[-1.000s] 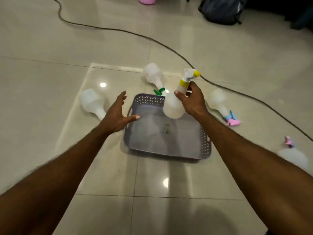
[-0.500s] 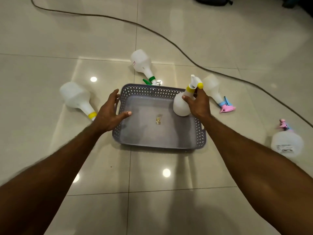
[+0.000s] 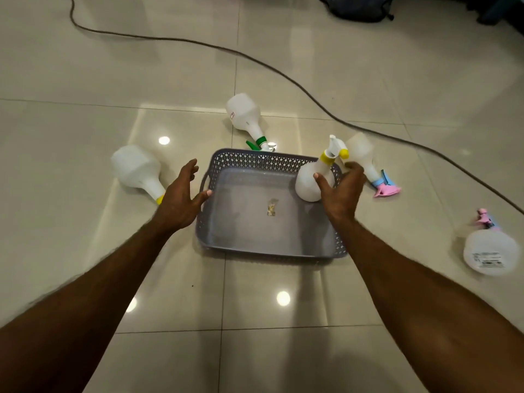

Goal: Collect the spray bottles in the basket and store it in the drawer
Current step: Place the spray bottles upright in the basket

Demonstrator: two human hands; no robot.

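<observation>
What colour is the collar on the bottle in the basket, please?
Yellow, on the bottle; head view.

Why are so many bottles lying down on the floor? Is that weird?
Yes. Four spray bottles lie tipped over around the basket: yellow-collared, green-collared, and two pink-and-blue ones. A cable also snakes across the tiles.

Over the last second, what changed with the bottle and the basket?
The right hand lowered the yellow-collared spray bottle into the grey basket, far right corner, fingers loosening. The left hand stayed at the rim; four bottles stayed on the floor.
</observation>
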